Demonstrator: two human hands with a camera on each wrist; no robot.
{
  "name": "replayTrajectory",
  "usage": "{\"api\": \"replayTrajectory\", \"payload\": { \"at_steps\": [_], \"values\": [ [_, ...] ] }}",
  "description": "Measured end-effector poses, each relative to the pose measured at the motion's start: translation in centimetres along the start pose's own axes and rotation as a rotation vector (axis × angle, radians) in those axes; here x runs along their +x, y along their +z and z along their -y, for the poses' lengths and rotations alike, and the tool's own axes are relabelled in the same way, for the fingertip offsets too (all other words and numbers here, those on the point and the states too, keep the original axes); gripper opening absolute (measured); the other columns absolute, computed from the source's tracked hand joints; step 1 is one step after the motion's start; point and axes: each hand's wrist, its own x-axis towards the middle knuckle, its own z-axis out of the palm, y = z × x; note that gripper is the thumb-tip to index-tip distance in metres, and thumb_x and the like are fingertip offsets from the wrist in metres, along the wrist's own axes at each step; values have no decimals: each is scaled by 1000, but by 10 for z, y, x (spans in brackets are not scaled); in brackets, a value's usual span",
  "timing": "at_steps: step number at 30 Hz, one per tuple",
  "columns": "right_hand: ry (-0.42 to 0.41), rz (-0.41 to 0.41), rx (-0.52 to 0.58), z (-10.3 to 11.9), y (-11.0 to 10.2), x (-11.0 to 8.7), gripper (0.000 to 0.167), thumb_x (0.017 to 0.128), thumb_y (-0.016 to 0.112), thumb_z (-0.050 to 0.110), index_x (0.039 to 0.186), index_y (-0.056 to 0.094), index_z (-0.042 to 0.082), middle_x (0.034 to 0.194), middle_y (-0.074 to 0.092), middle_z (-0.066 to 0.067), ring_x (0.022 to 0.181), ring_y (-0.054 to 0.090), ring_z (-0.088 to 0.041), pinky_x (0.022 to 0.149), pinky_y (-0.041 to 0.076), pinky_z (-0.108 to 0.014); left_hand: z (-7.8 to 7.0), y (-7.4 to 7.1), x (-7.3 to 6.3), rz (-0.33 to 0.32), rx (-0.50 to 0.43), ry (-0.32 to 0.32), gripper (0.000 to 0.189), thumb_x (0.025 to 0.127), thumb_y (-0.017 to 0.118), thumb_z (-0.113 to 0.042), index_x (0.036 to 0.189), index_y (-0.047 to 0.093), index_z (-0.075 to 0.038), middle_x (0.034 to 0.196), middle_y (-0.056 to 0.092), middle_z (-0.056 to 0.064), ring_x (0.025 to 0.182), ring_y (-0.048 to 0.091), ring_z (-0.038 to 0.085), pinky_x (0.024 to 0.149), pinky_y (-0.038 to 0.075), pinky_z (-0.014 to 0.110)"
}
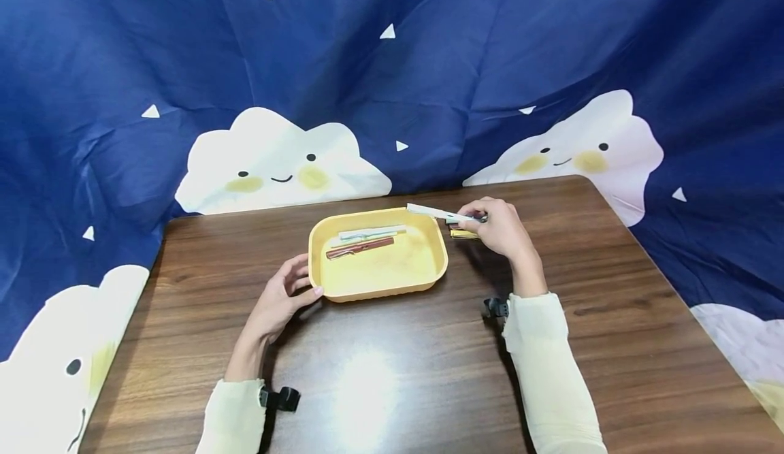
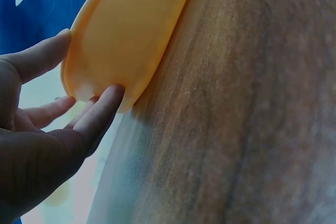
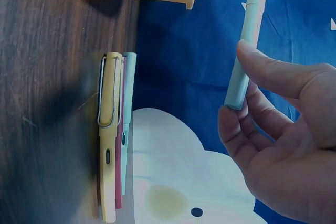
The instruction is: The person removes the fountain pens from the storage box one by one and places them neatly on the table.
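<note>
1. Right hand (image 1: 499,227) pinches a pale pen (image 1: 436,212) near one end; its free length points from the grip toward the tray (image 1: 392,263).
2. Left hand (image 1: 283,296) grips the tray's end.
3. Yellow pen (image 3: 107,142) lies below the right grip.

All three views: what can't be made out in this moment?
Held pen, right wrist view: one end is cut off by the top edge.
Loose pens, head view: partly hidden by the right grip.
Pens in the tray, left wrist view: hidden behind the wall of the yellow tray.
Any lettering on the pens, head view: too small to tell.
</note>
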Motion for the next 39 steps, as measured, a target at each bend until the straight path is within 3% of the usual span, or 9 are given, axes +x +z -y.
{"api": "replayTrajectory", "payload": {
  "at_steps": [17,39],
  "values": [
    [-5,-12,-10,-15,-8,-15,10,86,80,4,95,78,5,92,70,-11,85,62,-27,79,46,-42,5,4,-3,-16,-17,-2,71,89,71,9,151,38,-1,140,49,28,126,52,41,89,52,23],
    [13,1,-79,-33,-27,-22,13,87,79,6,99,76,2,97,70,-16,85,61,-32,78,46,-47,1,1,0,-13,-9,11,73,89,71,8,152,36,1,141,49,29,127,51,42,88,52,22]
  ]
}}
